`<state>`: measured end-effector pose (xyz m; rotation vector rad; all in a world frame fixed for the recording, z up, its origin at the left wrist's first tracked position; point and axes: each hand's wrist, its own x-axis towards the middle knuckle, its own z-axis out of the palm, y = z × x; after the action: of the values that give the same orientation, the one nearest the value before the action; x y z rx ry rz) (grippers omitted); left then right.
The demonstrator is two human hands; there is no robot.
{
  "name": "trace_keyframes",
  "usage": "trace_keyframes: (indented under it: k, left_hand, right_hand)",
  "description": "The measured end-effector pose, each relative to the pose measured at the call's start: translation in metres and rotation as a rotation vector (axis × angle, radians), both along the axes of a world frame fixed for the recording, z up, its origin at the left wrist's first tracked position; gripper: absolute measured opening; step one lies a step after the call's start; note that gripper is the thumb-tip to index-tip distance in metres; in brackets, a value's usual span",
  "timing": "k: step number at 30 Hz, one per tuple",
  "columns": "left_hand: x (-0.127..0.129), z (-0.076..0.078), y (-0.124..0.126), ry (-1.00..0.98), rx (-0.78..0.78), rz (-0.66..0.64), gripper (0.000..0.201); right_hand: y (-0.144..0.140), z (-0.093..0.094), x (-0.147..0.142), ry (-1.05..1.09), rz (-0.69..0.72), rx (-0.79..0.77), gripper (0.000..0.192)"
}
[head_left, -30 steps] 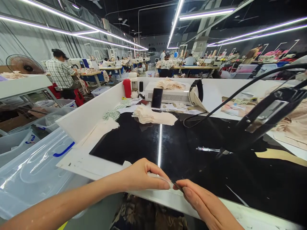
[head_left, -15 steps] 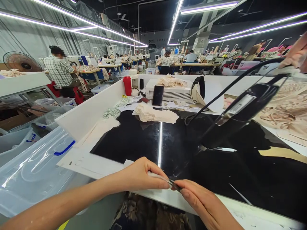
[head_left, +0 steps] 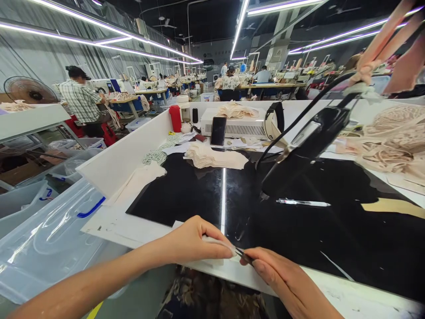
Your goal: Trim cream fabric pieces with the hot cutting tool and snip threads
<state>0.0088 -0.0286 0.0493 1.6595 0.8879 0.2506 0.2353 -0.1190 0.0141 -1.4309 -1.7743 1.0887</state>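
Observation:
My left hand [head_left: 195,241] is closed, pinching a small folded piece of white fabric [head_left: 212,240] between thumb and fingers just over the front edge of the table. To its right, my right hand [head_left: 275,270] grips a small pair of dark thread snips [head_left: 245,256]. Their two pointed blades show at the edge of the fabric, beside the left fingertips. Most of the fabric and the snips' handles are hidden in my fingers.
Cream fabric pieces [head_left: 215,157] lie stacked on the black work surface [head_left: 186,195]. A black corded tool [head_left: 308,141] hangs at the right, above a pen [head_left: 302,203]. Behind stand a phone [head_left: 218,130] and a white machine [head_left: 244,128]. Clear bins [head_left: 49,235] line the left.
The hanging corded tool has swung left, uncovering more of the pen. Slightly more of the snips' blades shows between my hands, which stay in nearly the same place.

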Motion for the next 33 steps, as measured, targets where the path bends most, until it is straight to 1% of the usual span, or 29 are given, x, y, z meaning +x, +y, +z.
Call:
trace_keyframes:
  k: [7,13,20,27,33]
  left_hand:
    - [0.0017,0.0007,-0.0016,0.016,-0.001,-0.012,0.028]
    - [0.0043,0.004,-0.0048,0.017,-0.016,-0.021,0.026]
    - [0.0055,0.0028,-0.0072,0.032,-0.015,-0.016,0.026]
    - [0.0066,0.002,-0.0087,0.036,-0.015,-0.002,0.027]
    - [0.0052,0.0029,-0.0086,0.055,0.0,-0.007,0.027]
  right_hand:
    - [0.0011,-0.0006,-0.0046,0.028,0.019,-0.008,0.044]
    - [0.0008,-0.0025,-0.0065,0.062,0.022,-0.028,0.04]
    - [0.0025,0.0003,-0.0083,0.048,0.057,-0.011,0.038]
    - [0.0042,-0.0053,-0.0061,-0.001,0.072,0.018,0.039]
    - [0.0041,-0.0042,-0.0075,-0.019,0.051,-0.024,0.042]
